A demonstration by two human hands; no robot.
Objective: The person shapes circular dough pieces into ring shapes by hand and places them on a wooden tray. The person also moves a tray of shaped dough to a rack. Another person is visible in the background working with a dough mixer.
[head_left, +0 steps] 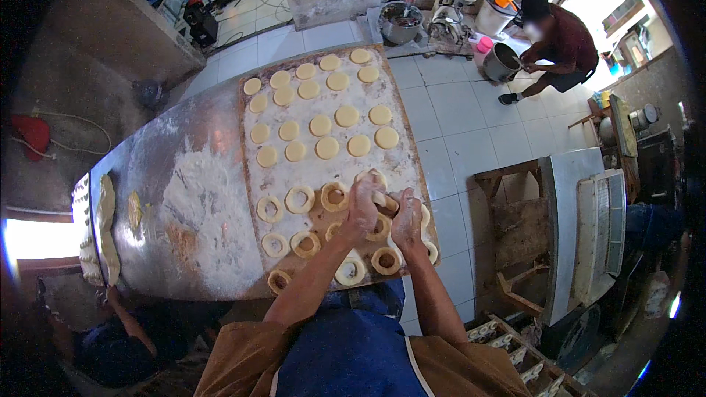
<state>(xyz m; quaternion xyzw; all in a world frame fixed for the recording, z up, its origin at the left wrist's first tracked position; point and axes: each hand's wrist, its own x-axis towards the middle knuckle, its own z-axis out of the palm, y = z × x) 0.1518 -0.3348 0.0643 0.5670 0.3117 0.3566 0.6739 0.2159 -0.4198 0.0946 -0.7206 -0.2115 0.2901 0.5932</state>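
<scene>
My left hand (361, 210) and my right hand (406, 217) are close together over the near right part of a flour-dusted board (403, 170). Both have curled fingers around a pale dough ring (384, 201), partly covered by the hands. Beneath and around them lie several dough rings, such as a ring (287, 199) on the left and a ring (350, 280) nearest me. Some show brown board through their holes. Farther up the board, flat dough rounds (326, 148) lie in rows.
The board rests on a metal table (147, 206) with scattered flour (209, 198) and a long dough strip (107, 228). Another person's arm (129, 320) reaches in at lower left. At the far right, a person (562, 44) bends over a metal pot (501, 62). A metal-topped stand (573, 228) is right.
</scene>
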